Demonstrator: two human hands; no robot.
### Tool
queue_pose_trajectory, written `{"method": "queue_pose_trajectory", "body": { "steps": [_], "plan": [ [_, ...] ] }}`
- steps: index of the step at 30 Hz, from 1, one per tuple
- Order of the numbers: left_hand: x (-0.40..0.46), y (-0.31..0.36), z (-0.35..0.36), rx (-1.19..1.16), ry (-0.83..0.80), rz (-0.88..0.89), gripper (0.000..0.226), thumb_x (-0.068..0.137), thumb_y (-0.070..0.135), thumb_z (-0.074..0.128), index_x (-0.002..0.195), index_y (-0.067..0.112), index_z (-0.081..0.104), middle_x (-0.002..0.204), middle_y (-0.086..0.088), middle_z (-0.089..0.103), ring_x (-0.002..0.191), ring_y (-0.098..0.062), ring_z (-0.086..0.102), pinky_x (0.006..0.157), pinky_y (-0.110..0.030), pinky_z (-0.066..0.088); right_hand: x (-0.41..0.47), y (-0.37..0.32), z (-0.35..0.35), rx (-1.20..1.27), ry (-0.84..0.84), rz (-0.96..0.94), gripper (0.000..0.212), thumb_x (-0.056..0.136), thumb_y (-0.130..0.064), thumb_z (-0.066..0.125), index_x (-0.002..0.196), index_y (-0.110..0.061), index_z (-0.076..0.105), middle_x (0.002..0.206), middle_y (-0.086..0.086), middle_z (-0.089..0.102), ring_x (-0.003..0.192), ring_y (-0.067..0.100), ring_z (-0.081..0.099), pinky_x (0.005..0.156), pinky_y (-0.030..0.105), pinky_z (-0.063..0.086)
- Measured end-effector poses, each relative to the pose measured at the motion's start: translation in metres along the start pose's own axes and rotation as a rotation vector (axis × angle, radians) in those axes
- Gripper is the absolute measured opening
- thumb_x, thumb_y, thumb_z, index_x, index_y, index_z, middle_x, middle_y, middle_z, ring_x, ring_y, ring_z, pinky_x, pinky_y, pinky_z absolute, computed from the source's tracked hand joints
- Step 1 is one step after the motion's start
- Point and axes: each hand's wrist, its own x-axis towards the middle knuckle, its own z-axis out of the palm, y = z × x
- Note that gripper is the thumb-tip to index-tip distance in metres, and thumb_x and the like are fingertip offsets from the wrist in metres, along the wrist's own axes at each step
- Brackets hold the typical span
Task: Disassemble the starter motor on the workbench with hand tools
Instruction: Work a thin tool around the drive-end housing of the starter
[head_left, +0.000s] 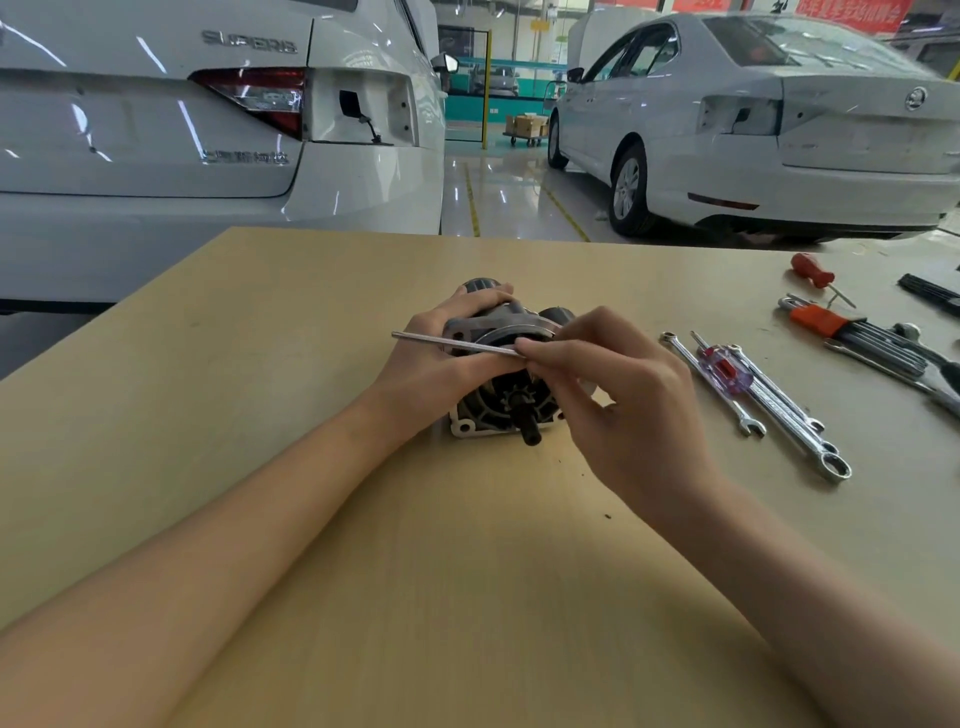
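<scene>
The pale wooden workbench top (311, 519) carries everything, with two white cars parked behind it. Near its middle lies the grey-and-black metal starter motor (498, 410), its toothed pinion and dark shaft end pointing toward the person.

The left hand (441, 358) is curled over the top and left flank of the housing, fingers wrapped round the body to steady it. The right hand (613, 395) comes in from the other side, thumb and fingertips pinching the near end of a long thin silver metal rod (452, 343), which runs leftward from that pinch across the left hand's fingers and above the motor's flange. Whether it is a through-bolt drawn from the motor or a slim tool, I cannot tell.

Out beyond the right hand, well apart from the grip, lie two chrome combination wrenches (779, 405) with a clear-handled screwdriver with red core (724, 371) across them; farther off sit an orange-holdered set of hex keys (852, 332) and a red-handled screwdriver (813, 273).

As for progress, the motor looks largely whole: nose housing, pinion and rear cylinders are together. If the rod is a through-bolt, one fastener is out; separating the housings and removing the internals appears left to do.
</scene>
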Motion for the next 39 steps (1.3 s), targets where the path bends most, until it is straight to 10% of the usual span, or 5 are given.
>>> {"method": "queue_pose_trajectory", "body": {
  "steps": [18, 32, 39],
  "plan": [
    [-0.002, 0.003, 0.002, 0.020, 0.012, 0.011, 0.052, 0.072, 0.031, 0.073, 0.120, 0.012, 0.064, 0.121, 0.000, 0.063, 0.112, -0.007, 0.059, 0.098, -0.019, 0.044, 0.012, -0.007, -0.009, 1.152, 0.265, 1.061, 0.007, 0.093, 0.002, 0.054, 0.088, -0.002, 0.053, 0.063, 0.009, 0.066, 0.064, 0.024, 0.071, 0.059, 0.025, 0.058],
    [-0.003, 0.004, 0.002, 0.003, 0.001, -0.002, 0.058, 0.069, 0.034, 0.072, 0.121, 0.009, 0.062, 0.124, -0.005, 0.061, 0.118, -0.014, 0.056, 0.106, -0.034, 0.043, 0.011, -0.010, -0.013, 0.745, 0.152, 0.749, 0.007, 0.086, -0.006, 0.067, 0.086, -0.009, 0.062, 0.077, 0.009, 0.070, 0.070, 0.019, 0.073, 0.065, 0.030, 0.060],
    [-0.002, 0.001, 0.002, -0.006, 0.000, -0.008, 0.050, 0.077, 0.021, 0.074, 0.124, 0.009, 0.061, 0.125, -0.006, 0.061, 0.117, -0.014, 0.057, 0.102, -0.028, 0.046, 0.005, -0.007, -0.006, 0.167, 0.032, 0.240, 0.014, 0.085, -0.006, 0.070, 0.096, -0.013, 0.075, 0.079, 0.003, 0.066, 0.069, 0.016, 0.064, 0.062, 0.032, 0.052]
  ]
}}
